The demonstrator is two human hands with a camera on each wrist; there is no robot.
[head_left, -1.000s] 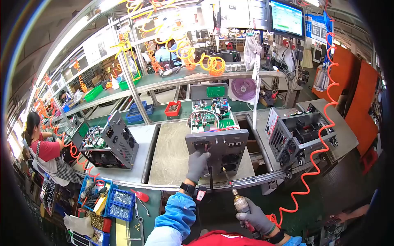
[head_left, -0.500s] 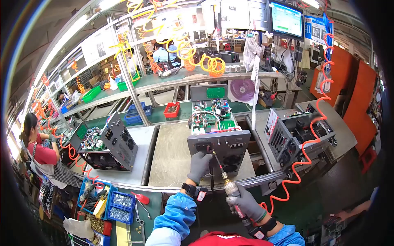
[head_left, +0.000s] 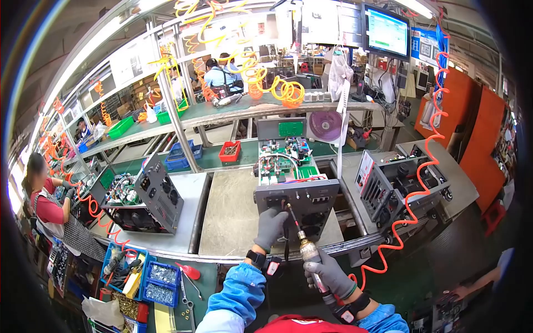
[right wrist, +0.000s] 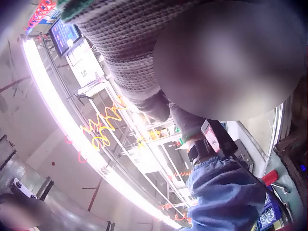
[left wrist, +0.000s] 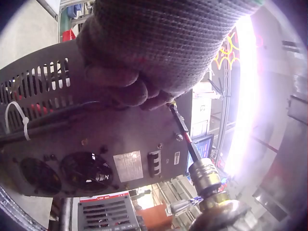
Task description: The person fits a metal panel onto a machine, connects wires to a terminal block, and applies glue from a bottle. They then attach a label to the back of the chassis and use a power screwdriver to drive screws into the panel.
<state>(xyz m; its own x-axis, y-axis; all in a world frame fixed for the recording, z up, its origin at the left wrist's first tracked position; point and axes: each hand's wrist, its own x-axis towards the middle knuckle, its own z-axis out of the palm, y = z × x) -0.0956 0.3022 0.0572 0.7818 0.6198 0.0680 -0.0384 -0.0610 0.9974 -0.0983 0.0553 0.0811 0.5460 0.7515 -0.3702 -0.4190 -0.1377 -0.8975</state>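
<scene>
A dark grey panel (head_left: 300, 206) (left wrist: 96, 139) stands upright on the front of a machine with green circuit boards (head_left: 286, 161). My gloved left hand (head_left: 270, 228) (left wrist: 149, 48) is against its upper left part, fingers bent; whether they pinch anything is hidden. My gloved right hand (head_left: 331, 275) (right wrist: 139, 53) grips a power screwdriver (head_left: 310, 252) (left wrist: 205, 175), tilted up and left. Its long bit (head_left: 294, 217) ends in a small brass-coloured piece (left wrist: 172, 104) right beside the left fingertips. In the right wrist view a blurred round shape hides most of the tool.
Similar machines stand left (head_left: 147, 194) and right (head_left: 397, 183). Blue bins of screws (head_left: 162, 283), a red bottle (head_left: 189, 271) and wrenches (head_left: 187, 297) lie at lower left. An orange coiled hose (head_left: 408, 222) hangs at right. Another person (head_left: 53, 213) works at far left.
The right hand has brought the screwdriver up and left, its bit from in front of the panel's lower fan to the left fingertips. The left hand has barely shifted.
</scene>
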